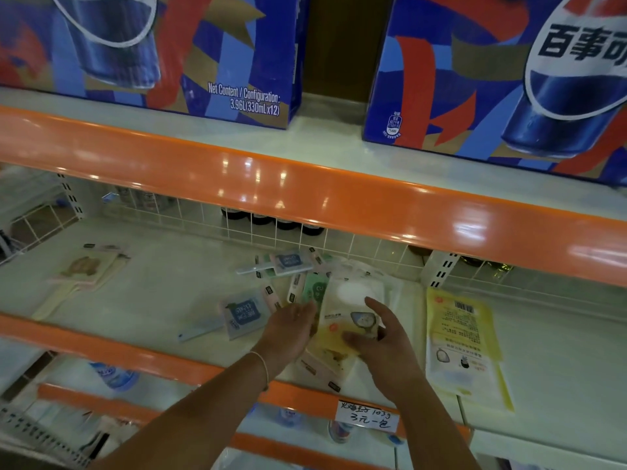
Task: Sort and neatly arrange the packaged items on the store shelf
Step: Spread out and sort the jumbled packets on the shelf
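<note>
Two large blue cola cartons stand on the top shelf, one [149, 52] in the upper left of the frame and one [509, 76] in the upper right, with a dark gap between them. Under them an orange shelf edge [305, 188] runs across the frame from the left side down to the right. The white middle shelf [163, 286] fills the centre, with a white wire grid [237, 222] at its back.

At the right of this shelf a yellow pouch [458, 337] lies flat, back side up. In the centre a white and yellow pouch [342, 320] lies on a loose heap of small packets [288, 266], some blue, some green. At the left a pink packet [84, 266] lies apart from the heap.

The left hand [291, 330] has its fingers straight and relaxed, and it touches the left edge of the white and yellow pouch. The right hand [383, 344] is spread, thumb apart from the fingers, over the right part of the same pouch; I cannot tell if it touches. A handwritten price label [366, 417] hangs on the front edge in the lower centre.
</note>
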`<move>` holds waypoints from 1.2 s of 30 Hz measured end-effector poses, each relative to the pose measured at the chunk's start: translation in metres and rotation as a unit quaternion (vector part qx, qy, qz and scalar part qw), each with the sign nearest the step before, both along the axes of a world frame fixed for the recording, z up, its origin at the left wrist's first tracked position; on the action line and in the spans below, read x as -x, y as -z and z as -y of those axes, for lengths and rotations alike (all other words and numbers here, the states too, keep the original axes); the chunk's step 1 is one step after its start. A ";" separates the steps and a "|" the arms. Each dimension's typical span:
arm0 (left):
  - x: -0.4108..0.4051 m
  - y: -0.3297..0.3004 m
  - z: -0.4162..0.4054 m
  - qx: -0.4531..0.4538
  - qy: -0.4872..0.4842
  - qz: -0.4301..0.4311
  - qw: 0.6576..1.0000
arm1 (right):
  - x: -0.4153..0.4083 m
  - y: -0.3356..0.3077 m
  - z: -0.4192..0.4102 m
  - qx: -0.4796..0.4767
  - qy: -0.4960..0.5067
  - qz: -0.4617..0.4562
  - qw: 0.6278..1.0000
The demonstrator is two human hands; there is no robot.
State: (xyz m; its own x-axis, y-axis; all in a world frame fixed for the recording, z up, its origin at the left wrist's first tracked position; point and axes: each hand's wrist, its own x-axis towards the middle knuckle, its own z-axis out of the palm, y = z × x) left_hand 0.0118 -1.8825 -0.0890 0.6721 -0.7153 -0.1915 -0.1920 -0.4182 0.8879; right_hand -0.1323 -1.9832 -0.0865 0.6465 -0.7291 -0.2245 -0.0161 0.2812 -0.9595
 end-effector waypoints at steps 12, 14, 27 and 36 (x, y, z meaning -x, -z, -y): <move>-0.021 0.006 0.001 0.099 -0.153 -0.195 0.964 | 0.004 -0.007 -0.033 0.004 -0.098 -0.023 0.995; -0.016 0.006 0.003 0.089 -0.140 -0.145 0.975 | 0.006 -0.004 -0.033 0.029 -0.067 -0.040 0.997; 0.025 0.020 0.018 -0.005 0.170 0.434 0.885 | 0.048 0.033 0.018 0.177 0.181 -0.186 0.950; 0.032 0.036 0.026 -0.007 0.207 0.473 0.856 | 0.103 0.026 0.069 0.167 0.270 -0.234 0.919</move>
